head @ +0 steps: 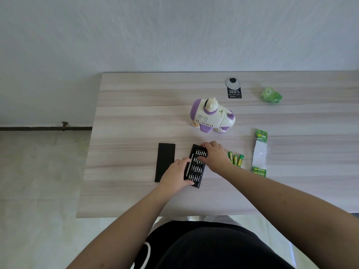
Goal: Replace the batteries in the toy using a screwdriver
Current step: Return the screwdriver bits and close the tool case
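Note:
A white and purple toy (pixel 212 115) stands upright in the middle of the table. Nearer to me lies an open black screwdriver bit tray (pixel 195 167) with rows of silver bits and a slim silver driver handle (pixel 188 166) along its left side. My left hand (pixel 175 174) grips the tray's left edge, thumb at the near corner and fingers by the handle. My right hand (pixel 214 154) rests over the tray's far right part, fingers curled down onto the bits. Three green loose batteries (pixel 236 159) lie just right of my right hand.
The tray's black cover (pixel 164 162) lies flat to the left. A torn battery pack (pixel 260 153) with green batteries inside lies at the right, a crumpled green wrapper (pixel 271 95) at the far right. A round cable grommet (pixel 232 82) and black tag (pixel 234 93) sit behind the toy.

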`<state>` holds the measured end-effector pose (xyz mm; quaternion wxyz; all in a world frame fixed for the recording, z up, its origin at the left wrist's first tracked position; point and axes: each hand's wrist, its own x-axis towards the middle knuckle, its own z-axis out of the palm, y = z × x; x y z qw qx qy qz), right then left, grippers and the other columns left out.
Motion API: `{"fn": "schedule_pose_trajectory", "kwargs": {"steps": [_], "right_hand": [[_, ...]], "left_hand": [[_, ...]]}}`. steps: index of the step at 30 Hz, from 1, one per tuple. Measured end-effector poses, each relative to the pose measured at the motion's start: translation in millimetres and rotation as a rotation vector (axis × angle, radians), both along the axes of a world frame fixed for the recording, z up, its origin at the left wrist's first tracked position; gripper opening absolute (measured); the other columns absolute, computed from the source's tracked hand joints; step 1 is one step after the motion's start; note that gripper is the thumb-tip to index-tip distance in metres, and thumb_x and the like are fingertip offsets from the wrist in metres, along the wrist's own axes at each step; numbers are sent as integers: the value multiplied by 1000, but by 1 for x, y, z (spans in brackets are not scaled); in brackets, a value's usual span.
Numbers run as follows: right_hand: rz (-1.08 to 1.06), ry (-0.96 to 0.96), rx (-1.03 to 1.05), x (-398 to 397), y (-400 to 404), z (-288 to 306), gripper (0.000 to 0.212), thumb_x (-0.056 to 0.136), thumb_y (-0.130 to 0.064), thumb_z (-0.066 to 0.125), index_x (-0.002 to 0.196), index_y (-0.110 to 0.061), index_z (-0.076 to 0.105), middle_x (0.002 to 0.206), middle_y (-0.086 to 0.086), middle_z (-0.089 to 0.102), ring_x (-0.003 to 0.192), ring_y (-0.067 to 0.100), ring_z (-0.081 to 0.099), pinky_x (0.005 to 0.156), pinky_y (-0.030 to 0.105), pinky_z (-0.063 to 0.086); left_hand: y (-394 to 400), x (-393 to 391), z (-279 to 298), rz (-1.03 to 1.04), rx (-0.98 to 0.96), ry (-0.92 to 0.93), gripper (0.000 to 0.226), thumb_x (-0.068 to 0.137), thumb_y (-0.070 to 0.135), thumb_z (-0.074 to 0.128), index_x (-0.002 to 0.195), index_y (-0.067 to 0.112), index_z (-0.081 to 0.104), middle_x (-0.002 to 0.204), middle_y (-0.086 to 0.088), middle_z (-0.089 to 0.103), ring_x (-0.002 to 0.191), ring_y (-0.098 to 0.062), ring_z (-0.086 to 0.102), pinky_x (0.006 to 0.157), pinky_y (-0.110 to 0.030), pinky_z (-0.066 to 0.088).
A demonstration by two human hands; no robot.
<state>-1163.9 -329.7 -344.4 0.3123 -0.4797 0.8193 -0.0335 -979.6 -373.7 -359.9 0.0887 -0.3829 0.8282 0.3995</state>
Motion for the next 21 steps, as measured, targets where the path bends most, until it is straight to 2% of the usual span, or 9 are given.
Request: {"fn": "schedule_pose_trajectory", "kwargs": {"steps": [4, 16, 21], "right_hand": [[19, 10, 7, 3, 0, 0, 65, 83, -42, 68, 138, -23, 41, 130, 7, 45, 121, 28, 41, 101, 43, 40], [211, 138, 119, 1, -17, 13, 73, 79, -45, 73, 138, -19, 40, 129, 7, 46, 119, 29, 47, 96, 42, 44], [318, 188, 157, 5, -25, 16, 70, 79, -44, 73, 134, -14, 42, 126, 9, 48, 115, 30, 50, 93, 44, 47]], "left_hand": [[1, -2, -1, 26, 12, 13, 81, 69, 27, 84, 136, 21, 39, 123, -7, 52, 110, -21, 53, 91, -37, 46], [-3, -4, 0, -16, 14, 16, 80, 68, 25, 85, 133, 22, 38, 121, -5, 53, 107, -19, 55, 90, -36, 47], [-7, -5, 1, -22, 22, 5, 80, 65, 25, 87, 128, 21, 38, 118, -5, 54, 99, -19, 56, 82, -34, 47]]}}
